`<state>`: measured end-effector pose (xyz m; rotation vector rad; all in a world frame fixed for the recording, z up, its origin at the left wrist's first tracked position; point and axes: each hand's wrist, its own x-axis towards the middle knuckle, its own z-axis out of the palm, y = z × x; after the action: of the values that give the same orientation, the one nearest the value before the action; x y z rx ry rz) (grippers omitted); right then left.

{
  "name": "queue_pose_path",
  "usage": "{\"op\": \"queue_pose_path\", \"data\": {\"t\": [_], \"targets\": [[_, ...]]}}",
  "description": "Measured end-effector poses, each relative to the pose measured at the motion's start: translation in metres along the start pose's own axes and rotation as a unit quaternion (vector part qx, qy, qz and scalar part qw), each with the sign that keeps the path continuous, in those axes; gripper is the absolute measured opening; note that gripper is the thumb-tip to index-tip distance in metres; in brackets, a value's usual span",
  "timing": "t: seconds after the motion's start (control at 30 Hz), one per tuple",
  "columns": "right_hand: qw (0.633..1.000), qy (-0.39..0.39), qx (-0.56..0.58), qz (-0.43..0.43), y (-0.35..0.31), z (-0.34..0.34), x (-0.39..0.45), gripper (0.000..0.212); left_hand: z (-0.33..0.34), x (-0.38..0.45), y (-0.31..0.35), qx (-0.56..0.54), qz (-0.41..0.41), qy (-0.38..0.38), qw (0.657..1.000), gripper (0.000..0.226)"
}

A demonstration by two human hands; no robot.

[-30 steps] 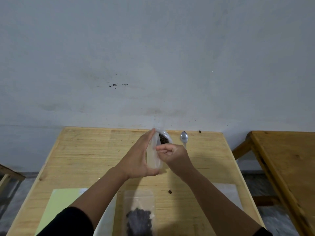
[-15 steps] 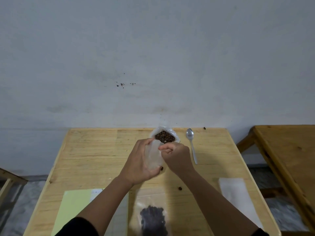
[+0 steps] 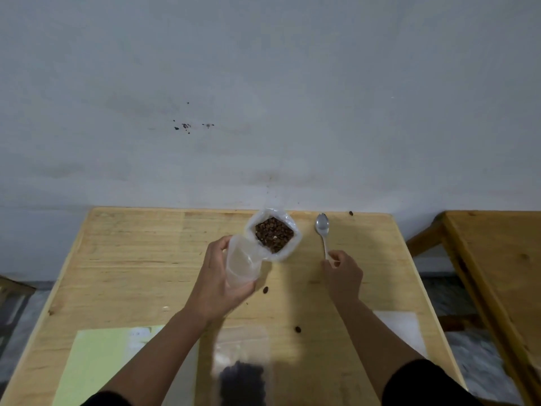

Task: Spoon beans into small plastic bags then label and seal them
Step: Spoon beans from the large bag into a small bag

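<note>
While the left hand [image 3: 218, 281] grips an empty small plastic bag [image 3: 241, 263] upright, mouth open, the right hand [image 3: 342, 272] pinches the spoon [image 3: 323, 231] handle.
Spoon: lying on wooden table [image 3: 140, 259], bowl toward wall. Open bag of beans [image 3: 273, 234]: just beyond the held bag, touching it. Filled bag [image 3: 241, 367]: flat at near edge. Loose beans [image 3: 265, 290]: scattered between. Green sheet [image 3: 93, 364]: near left.

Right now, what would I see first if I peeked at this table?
Probably the open bag of brown beans at the table's far edge. Beside it, the left hand holds an empty clear bag, and the right hand pinches the spoon.
</note>
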<state>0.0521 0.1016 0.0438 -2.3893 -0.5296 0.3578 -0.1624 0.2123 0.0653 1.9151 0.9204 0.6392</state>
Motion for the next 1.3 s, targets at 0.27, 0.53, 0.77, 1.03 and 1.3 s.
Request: {"op": "queue_pose_path", "data": {"t": [0.27, 0.53, 0.77, 1.03, 1.3], "targets": [[0.999, 0.03, -0.025, 0.008, 0.016, 0.023, 0.026, 0.024, 0.013, 0.007, -0.009, -0.003, -0.025, 0.032, 0.999, 0.091], [0.996, 0.017, 0.076, 0.047, 0.004, 0.011, 0.019, 0.014, 0.016, 0.004, -0.017, 0.007, -0.056, 0.061, 0.997, 0.101], [0.973, 0.003, 0.226, -0.046, -0.032, -0.021, -0.01, 0.018, 0.02, 0.004, -0.019, -0.01, -0.07, 0.045, 0.996, 0.109], [0.962, -0.062, 0.242, -0.112, -0.038, -0.02, -0.031, 0.013, 0.025, 0.008, -0.018, 0.003, -0.062, 0.02, 0.998, 0.109], [0.982, -0.015, 0.141, -0.124, -0.023, 0.02, -0.018, 0.015, 0.026, 0.011, -0.018, 0.0, -0.059, 0.021, 0.998, 0.108]]}}
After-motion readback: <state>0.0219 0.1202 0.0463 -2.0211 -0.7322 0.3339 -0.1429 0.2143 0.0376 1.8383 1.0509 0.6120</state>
